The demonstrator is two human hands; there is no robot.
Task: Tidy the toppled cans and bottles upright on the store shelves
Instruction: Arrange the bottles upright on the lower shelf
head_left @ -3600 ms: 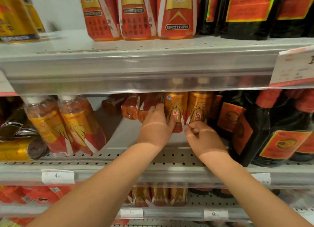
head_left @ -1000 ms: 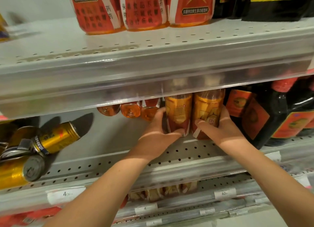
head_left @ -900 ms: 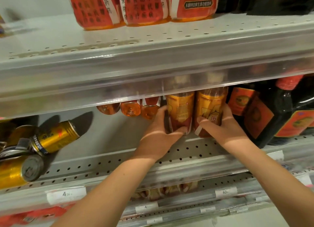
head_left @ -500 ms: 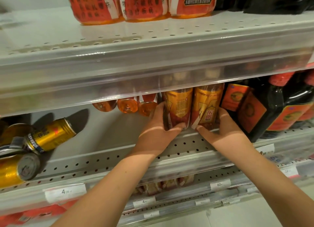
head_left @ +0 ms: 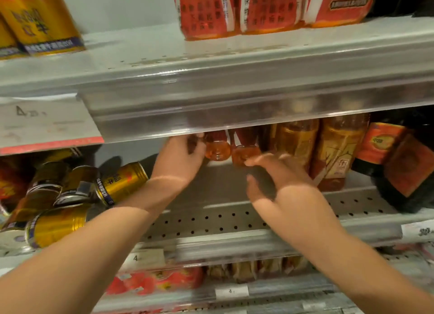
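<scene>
Two toppled amber bottles lie at the back of the middle shelf, their bases facing me. My left hand reaches in beside them, and its fingers curl round the end of a third toppled bottle, mostly hidden by the hand and the shelf lip. My right hand hovers with fingers spread, fingertips just short of the right-hand toppled bottle, holding nothing. Two upright orange-labelled bottles stand right of my hands. Several gold cans lie toppled at the left.
Dark bottles with red labels stand at the right end of the middle shelf. The upper shelf overhangs low and carries red-labelled bottles and gold cans. Price tags line the shelf fronts, with more goods below.
Both hands have left the two upright bottles and moved left. The left hand now reaches the toppled bottles at the back, and the right hand has opened beside them.
</scene>
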